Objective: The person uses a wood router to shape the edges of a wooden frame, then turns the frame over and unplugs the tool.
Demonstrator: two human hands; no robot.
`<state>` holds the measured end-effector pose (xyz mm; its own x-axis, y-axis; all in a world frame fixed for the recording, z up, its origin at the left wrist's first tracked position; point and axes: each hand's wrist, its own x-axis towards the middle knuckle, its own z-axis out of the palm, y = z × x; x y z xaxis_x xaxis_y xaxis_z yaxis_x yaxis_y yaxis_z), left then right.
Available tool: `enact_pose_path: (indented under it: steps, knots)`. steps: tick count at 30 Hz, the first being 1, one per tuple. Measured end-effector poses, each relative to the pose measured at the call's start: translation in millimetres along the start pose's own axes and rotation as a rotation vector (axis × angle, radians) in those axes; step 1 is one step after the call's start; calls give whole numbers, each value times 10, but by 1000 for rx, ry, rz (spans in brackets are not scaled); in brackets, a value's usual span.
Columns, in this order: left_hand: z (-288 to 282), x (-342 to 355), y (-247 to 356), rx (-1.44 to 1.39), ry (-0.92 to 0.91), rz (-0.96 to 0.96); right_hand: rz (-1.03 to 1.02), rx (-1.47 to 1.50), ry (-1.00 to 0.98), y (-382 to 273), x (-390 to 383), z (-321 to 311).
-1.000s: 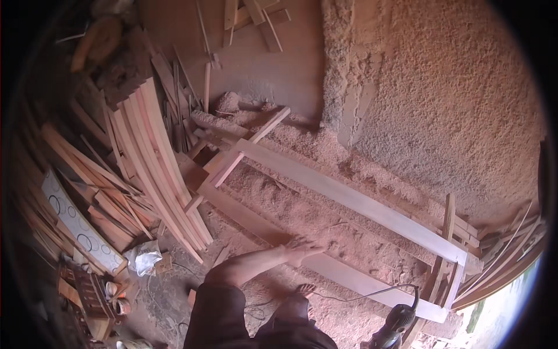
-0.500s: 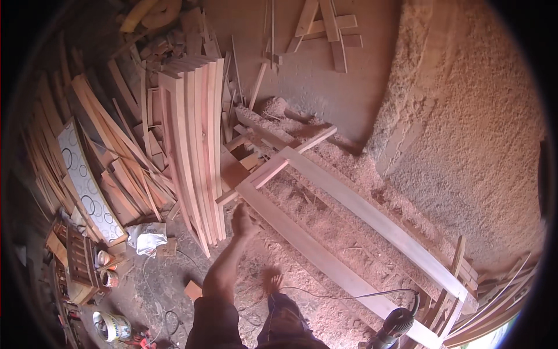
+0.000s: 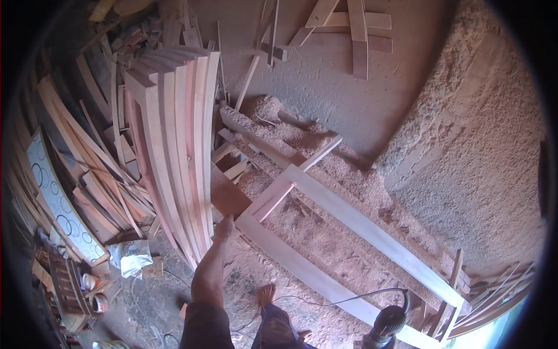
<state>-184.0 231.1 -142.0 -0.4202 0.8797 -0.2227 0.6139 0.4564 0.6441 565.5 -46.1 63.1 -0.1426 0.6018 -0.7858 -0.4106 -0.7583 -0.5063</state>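
Pale wood frame [image 3: 372, 235] lies above shavings [image 3: 343, 250], four sides apparently joined; remaining work cannot be judged. Left hand [image 3: 223, 225] is just beside its left corner, finger pose unclear; right hand unseen.

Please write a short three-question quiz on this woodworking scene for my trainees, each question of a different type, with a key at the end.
1. Multiple choice: What pattern is on the white panel at the left?
a) stripes
b) circles
c) stars

2. True or false: The corded power tool appears at the lower right of the picture.

3. Fill in the blank: The person's ____ hand is near the left corner of the wooden frame.

Key: 1: b; 2: true; 3: left.
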Motion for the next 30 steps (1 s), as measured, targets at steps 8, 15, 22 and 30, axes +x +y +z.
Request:
enact_pose_path:
  steps: [8, 15, 22, 30]
  knots:
    - [-227, -449, 594, 13, -127, 221, -270, -427, -181, -255, -92, 1283]
    - [-253, -684, 511, -346, 83, 256, -547, -770, -123, -595, -2, 2227]
    - [-721, -1838, 1495, -240, -500, 376, -977, -1082, -38, -863, 447, 2679]
    - [-886, -1578, 2672, -748, 179, 342, -1418, -1306, -81, -1198, 1166, 3659]
